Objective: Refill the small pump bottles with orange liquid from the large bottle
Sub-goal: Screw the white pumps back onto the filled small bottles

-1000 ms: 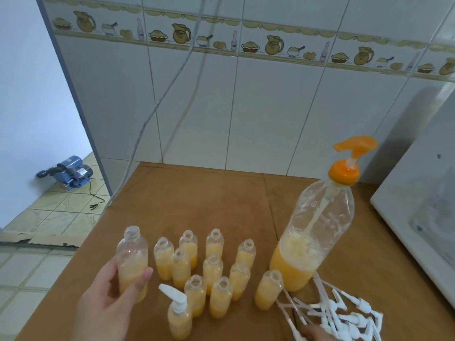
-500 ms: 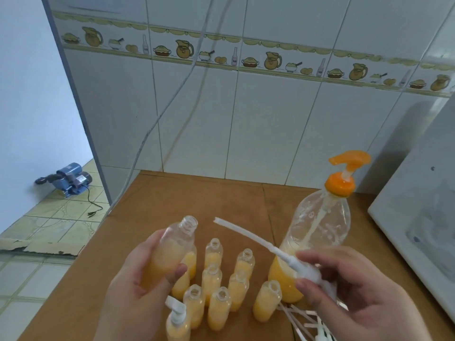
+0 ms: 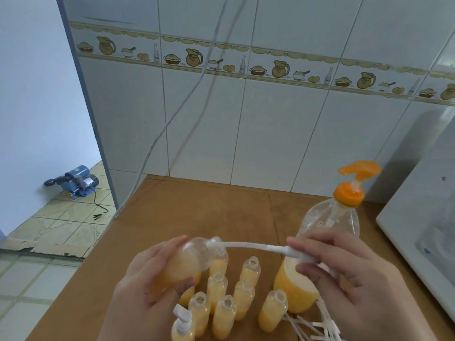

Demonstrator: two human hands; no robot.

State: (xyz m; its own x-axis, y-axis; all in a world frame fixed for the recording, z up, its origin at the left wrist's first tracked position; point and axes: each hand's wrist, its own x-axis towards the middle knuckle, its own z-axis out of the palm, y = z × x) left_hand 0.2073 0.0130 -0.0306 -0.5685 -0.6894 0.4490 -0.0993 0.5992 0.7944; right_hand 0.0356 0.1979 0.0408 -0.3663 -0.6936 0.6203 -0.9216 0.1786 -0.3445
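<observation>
Both hands are occupied: left hand [image 3: 147, 281] grips a tilted small bottle [image 3: 187, 262], right hand [image 3: 344, 274] pinches the pump insert [image 3: 298, 254]. Excess tilt risks spillage; misaligned tube risks buckling.

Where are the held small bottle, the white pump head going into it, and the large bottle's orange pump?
held small bottle [image 3: 183, 263], head view, on its liquid-filled body.
white pump head [image 3: 299, 254], head view, on the collar pinched by the right hand.
orange pump [image 3: 348, 195], head view, on its screw collar.
</observation>
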